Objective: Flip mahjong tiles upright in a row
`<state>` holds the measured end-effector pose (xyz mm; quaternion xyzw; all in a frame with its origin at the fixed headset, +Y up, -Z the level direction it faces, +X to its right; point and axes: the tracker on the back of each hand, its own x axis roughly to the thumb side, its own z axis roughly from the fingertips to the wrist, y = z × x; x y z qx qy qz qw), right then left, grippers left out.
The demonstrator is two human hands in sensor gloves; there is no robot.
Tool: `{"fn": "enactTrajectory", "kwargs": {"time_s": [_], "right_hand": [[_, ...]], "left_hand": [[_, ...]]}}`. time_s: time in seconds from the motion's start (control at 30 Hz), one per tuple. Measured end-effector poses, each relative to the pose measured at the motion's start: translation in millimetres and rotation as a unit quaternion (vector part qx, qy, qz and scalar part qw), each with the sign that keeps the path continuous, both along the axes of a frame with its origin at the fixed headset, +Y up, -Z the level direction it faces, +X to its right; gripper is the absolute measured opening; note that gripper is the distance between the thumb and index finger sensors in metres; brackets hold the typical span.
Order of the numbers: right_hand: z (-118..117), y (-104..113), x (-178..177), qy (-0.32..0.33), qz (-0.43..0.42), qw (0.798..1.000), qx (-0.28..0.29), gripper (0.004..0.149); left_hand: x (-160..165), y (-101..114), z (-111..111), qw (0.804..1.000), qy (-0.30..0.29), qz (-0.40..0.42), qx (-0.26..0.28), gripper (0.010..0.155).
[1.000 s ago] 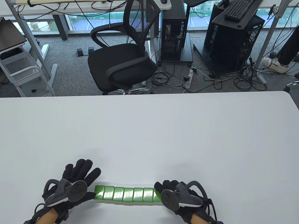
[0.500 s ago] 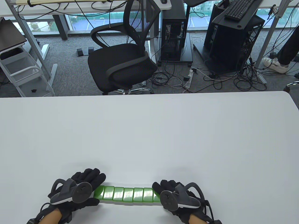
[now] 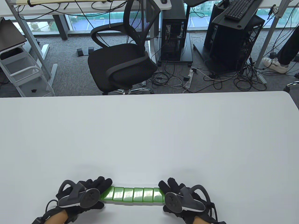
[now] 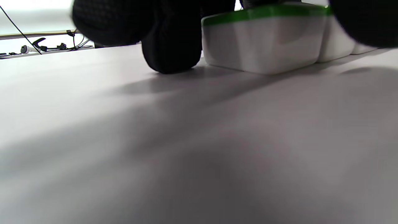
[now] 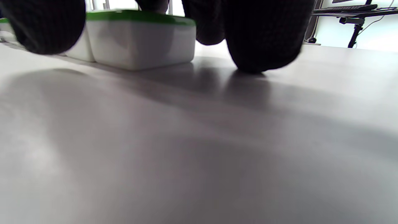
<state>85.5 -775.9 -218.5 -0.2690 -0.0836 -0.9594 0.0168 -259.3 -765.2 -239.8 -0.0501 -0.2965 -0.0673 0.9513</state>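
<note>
A row of several green-backed mahjong tiles (image 3: 133, 194) lies face down near the front edge of the white table (image 3: 149, 130). My left hand (image 3: 99, 193) rests at the row's left end, fingers curled over the far side of the end tile (image 4: 264, 40), thumb on the near side. My right hand (image 3: 167, 193) sits at the right end the same way, fingers around the end tile (image 5: 140, 39). Both end tiles sit flat on the table, green side up. The trackers hide the contact in the table view.
The table's far edge (image 3: 149, 94) lies well beyond the tiles. A black office chair (image 3: 121, 58) and computer towers (image 3: 233, 39) stand on the floor past it. Nothing else lies on the table.
My left hand has moved right and curled its fingers onto the left end of the row. My right hand has shifted slightly right and back. The row has stayed flat.
</note>
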Motion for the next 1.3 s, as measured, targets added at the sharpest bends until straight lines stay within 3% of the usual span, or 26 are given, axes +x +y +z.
{"fn": "enactTrajectory", "kwargs": {"time_s": [0.17,0.3,0.9,1.07,1.3], "right_hand": [[1,-7,-11,0.012,0.005,0.999,-0.031,0.086],[-1,-12,-15,0.011,0.022,0.998,-0.062,0.085],[-1,-14,-28,-0.027,0.058,0.996,-0.062,0.082],[-2,-12,-16,-0.011,0.003,0.997,-0.082,0.084],[-5,-6,3,-0.003,-0.088,0.991,-0.097,0.078]], "left_hand": [[19,-7,0,0.998,0.018,-0.049,-0.017,0.095],[22,-9,-1,0.996,0.035,-0.077,-0.014,0.088],[24,-13,1,0.993,0.056,-0.102,-0.034,0.088],[9,-10,-2,0.997,0.036,-0.016,-0.061,0.092],[-17,-6,-5,0.990,0.020,0.094,-0.102,0.086]]}}
